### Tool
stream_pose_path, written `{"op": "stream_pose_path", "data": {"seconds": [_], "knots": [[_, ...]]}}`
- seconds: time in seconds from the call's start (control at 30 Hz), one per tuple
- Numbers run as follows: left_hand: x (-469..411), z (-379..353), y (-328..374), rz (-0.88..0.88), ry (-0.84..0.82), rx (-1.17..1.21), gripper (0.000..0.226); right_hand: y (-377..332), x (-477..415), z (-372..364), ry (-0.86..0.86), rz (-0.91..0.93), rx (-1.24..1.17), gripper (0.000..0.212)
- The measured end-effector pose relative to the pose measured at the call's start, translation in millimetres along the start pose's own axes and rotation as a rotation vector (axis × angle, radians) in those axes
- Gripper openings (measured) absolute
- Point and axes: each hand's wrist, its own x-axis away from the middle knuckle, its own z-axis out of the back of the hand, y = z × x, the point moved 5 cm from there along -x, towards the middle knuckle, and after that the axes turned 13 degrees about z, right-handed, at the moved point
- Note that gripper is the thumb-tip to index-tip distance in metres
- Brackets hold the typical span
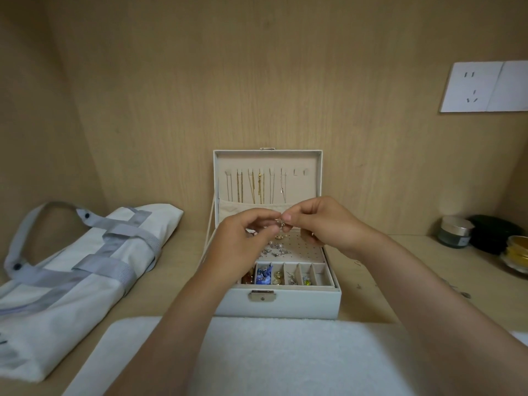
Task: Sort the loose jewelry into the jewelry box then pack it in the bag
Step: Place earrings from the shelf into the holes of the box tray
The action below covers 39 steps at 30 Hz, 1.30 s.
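Note:
A white jewelry box (308, 304) stands open in the middle of the wooden shelf, its lid (303, 164) upright with several chains hanging inside. Earrings sit on its perforated pad (303, 250) and in the small front compartments (288, 277). Above the box, my left hand (243, 238) and my right hand (320, 221) meet, and both pinch a small gold earring (280, 222) between their fingertips. A white tote bag (71, 275) with grey straps lies flat at the left.
A white towel (257, 352) covers the shelf's near edge. At the far right stand a small jar (455, 231), a dark round case (497, 234) and a gold-rimmed dish (517, 257). A few tiny loose pieces (457, 290) lie right of the box. A wall socket (471, 87) sits upper right.

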Motion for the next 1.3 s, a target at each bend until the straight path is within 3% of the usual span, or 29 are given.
{"op": "stream_pose_path", "data": {"seconds": [0.13, 0.27, 0.37, 0.47, 0.6, 0.9, 1.0, 1.1, 1.3], "knots": [[-2, 4, -2, 0.005, 0.064, 0.065, 0.015, 2, 2, -9, -0.026, -0.044, -0.071, 0.015], [1, 7, 0, 0.009, 0.068, 0.092, 0.009, 7, 2, -9, 0.056, -0.094, -0.048, 0.019], [0, 9, 0, 0.039, 0.085, 0.006, 0.008, 7, 1, -5, 0.116, -0.075, -0.039, 0.017], [-1, 11, 2, 0.006, 0.071, -0.16, 0.008, 3, 1, -7, 0.051, -0.019, -0.072, 0.014], [0, 14, 5, -0.023, 0.061, -0.184, 0.006, 1, 2, -10, 0.02, -0.001, -0.016, 0.011], [-3, 9, -1, 0.116, 0.043, 0.064, 0.011, 3, 3, -20, -0.039, -0.081, 0.025, 0.016], [-2, 7, -4, 0.174, 0.035, 0.065, 0.012, 1, 0, -16, 0.04, 0.035, 0.17, 0.012], [-2, 6, -6, 0.224, -0.001, 0.1, 0.008, -4, -1, -18, 0.031, 0.223, 0.203, 0.035], [1, 4, -3, 0.233, -0.066, 0.072, 0.007, -8, 0, -17, 0.03, 0.289, 0.234, 0.017]]}}
